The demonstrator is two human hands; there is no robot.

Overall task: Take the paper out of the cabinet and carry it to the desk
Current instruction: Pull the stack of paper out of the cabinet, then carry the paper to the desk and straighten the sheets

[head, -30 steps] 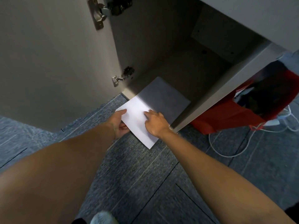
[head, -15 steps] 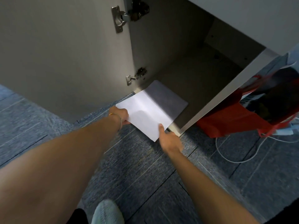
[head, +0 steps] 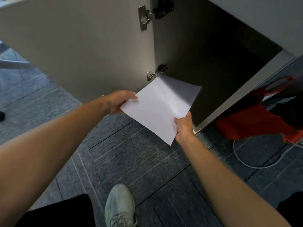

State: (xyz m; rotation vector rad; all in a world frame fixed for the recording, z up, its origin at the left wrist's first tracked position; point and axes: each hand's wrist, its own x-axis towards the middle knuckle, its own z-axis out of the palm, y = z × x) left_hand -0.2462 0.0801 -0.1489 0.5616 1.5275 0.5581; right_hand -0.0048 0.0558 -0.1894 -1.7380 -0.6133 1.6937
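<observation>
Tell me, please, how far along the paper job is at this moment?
Done: the paper is lifted off the cabinet floor. In hand: the left hand and right hand each pinch an edge. Left: carrying it to the desk, which is not in view.

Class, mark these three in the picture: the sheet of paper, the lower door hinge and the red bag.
paper (head: 161, 107): head view, middle of the white sheet.
lower door hinge (head: 156, 72): head view, on its metal arm.
red bag (head: 249, 125): head view, on its red side.
</observation>
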